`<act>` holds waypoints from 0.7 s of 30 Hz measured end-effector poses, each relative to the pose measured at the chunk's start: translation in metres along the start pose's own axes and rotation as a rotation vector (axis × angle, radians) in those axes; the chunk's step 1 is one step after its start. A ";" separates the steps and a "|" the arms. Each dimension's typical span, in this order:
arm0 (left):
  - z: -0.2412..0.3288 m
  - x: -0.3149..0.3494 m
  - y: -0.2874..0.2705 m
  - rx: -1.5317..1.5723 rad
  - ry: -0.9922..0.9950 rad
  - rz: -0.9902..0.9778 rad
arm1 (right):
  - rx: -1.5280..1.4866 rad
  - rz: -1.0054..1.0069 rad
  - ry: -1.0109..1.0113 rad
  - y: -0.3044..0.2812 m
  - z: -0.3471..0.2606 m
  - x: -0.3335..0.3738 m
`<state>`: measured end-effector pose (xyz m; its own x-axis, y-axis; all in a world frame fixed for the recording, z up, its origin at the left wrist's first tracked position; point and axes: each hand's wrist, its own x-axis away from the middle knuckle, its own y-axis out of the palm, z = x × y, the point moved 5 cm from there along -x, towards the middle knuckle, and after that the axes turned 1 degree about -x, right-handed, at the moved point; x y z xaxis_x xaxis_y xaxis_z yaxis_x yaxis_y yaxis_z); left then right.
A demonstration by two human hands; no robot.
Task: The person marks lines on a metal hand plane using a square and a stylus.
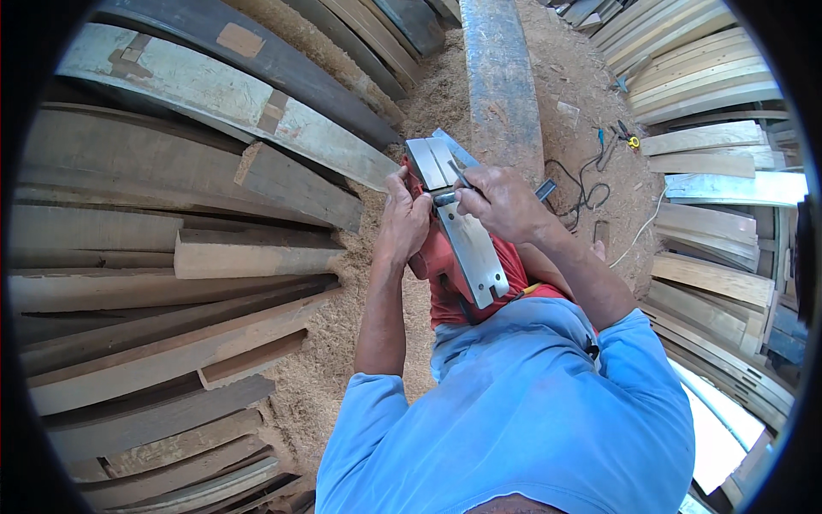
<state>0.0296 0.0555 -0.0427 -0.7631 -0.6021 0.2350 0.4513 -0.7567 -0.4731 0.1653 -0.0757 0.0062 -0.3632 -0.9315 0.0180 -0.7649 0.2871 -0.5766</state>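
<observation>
L hand (405, 218) is clamping red-bodied, silver-soled power planer (471, 244), sole up, over lap; R hand's (505, 204) fingers are pinching slim dark metal tool (459, 174) near cutter drum (444, 199); job's apparently underway, amt left unclear.

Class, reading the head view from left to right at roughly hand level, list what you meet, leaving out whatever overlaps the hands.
Stacked weathered boards → left hand → right hand → black cable → yellow-handled tool → stacked pale boards.
</observation>
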 end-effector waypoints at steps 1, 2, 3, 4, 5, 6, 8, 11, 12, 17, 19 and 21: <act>-0.002 -0.001 0.000 0.003 0.006 0.000 | 0.028 -0.008 -0.004 0.001 -0.005 0.000; -0.005 -0.001 0.000 0.007 0.012 0.001 | 0.147 -0.036 -0.024 0.002 -0.011 0.000; -0.007 -0.002 0.000 0.014 0.015 0.001 | 0.266 -0.065 -0.045 0.002 -0.019 0.001; -0.007 -0.002 0.000 0.022 0.020 0.000 | 0.386 -0.091 -0.064 0.003 -0.023 0.001; -0.007 -0.003 0.000 0.029 0.025 -0.001 | 0.379 -0.070 -0.123 0.003 -0.024 0.003; -0.007 -0.003 0.000 0.034 0.021 -0.007 | 0.372 -0.049 -0.183 0.005 -0.024 0.004; -0.007 -0.003 0.000 0.045 0.011 -0.015 | 0.361 -0.031 -0.256 0.005 -0.026 0.006; -0.006 -0.001 -0.001 0.037 0.009 -0.015 | 0.358 -0.074 -0.198 0.005 -0.029 0.005; -0.007 -0.001 -0.002 0.030 0.010 -0.011 | 0.362 -0.114 -0.113 0.004 -0.029 0.004; 0.000 0.000 -0.002 0.048 0.024 -0.008 | -0.036 -0.082 0.088 0.007 -0.004 -0.003; -0.005 -0.002 -0.002 0.036 0.053 0.007 | -0.352 -0.118 0.237 0.004 0.002 0.000; -0.014 -0.003 -0.002 0.049 0.059 0.019 | -0.458 -0.020 0.210 -0.004 0.019 -0.004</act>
<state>0.0243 0.0620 -0.0542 -0.7795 -0.6013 0.1758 0.4865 -0.7578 -0.4348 0.1798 -0.0776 -0.0076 -0.4089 -0.8865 0.2165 -0.9108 0.3815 -0.1580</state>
